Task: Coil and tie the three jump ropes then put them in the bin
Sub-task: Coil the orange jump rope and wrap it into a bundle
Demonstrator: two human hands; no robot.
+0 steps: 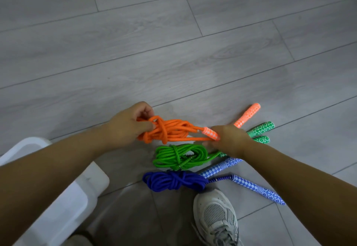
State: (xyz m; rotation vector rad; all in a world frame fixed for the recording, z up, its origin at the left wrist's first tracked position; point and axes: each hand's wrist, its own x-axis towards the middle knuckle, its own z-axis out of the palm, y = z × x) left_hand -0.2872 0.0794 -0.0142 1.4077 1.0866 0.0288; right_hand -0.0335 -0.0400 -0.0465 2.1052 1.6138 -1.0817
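An orange jump rope [172,131] is coiled with a wrap round its middle, just above the floor. My left hand [127,125] pinches its left end. My right hand [229,139] grips one orange patterned handle [210,132]; the other orange handle [248,114] points up to the right. A coiled, tied green rope [179,156] lies below, its handles [262,129] partly hidden under my right hand. A coiled, tied blue rope [173,181] lies nearest me, with blue patterned handles [257,188] spread to the right. A white bin [63,203] stands at the lower left under my left arm.
Grey wood-look floor [173,43] stretches ahead and to both sides. A grey sneaker on a foot [216,215] stands just below the blue rope, close to the blue handles.
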